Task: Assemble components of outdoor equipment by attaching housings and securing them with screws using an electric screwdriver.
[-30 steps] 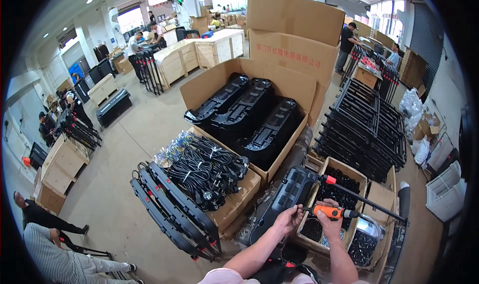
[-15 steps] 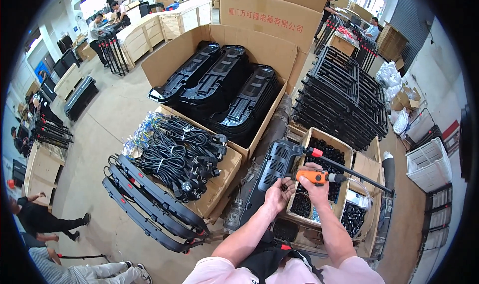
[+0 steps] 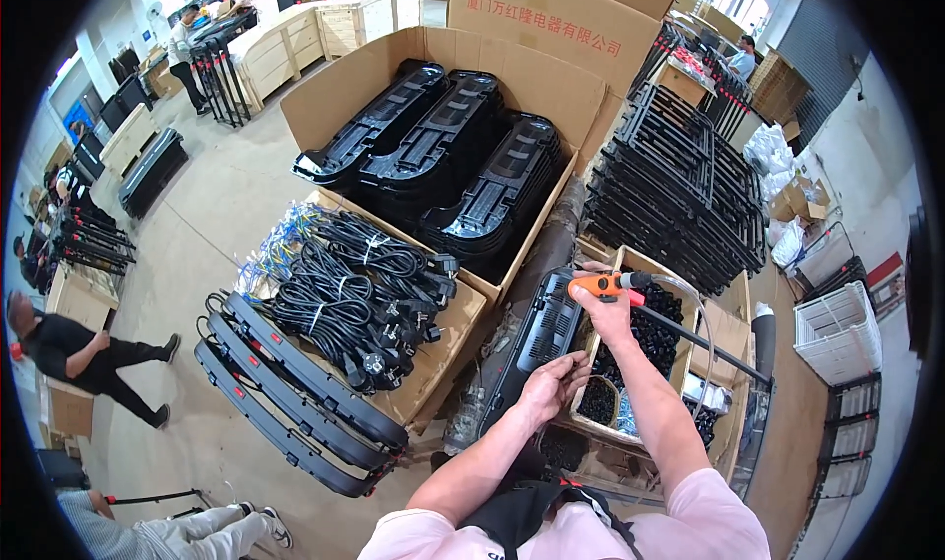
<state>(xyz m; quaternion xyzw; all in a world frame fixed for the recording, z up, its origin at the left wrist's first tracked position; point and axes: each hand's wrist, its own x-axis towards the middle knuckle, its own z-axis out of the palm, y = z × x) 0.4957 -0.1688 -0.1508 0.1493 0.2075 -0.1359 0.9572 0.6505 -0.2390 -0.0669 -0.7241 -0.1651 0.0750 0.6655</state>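
My right hand (image 3: pixel 612 316) is wrapped round an orange-and-black power screwdriver (image 3: pixel 598 285) above the far right part of a long black slotted plastic housing (image 3: pixel 543 326). From the driver's black end a pale hose (image 3: pixel 705 334) curves down to the right. The driver's tip is hidden, so I cannot tell whether it touches the housing. Close to the housing's right edge is my left hand (image 3: pixel 551 387), fingers curled together; what they hold, if anything, is hidden. A black pole (image 3: pixel 704 342) with a red collar runs off to the right beyond the driver.
Right of the housing stands an open parts box (image 3: pixel 679 358) with small black pieces. To the left lie bundled black power cables (image 3: pixel 340 289) and curved black strips (image 3: pixel 285 388). A large carton (image 3: pixel 394 43) holds stacked black shells; black frames (image 3: pixel 679 176) are piled behind. A person (image 3: pixel 89 353) walks at far left.
My right hand has brought the screwdriver away from the parts box, up and left over the housing. My left palm, which showed small dark pieces, is now curled. The person in black has moved.
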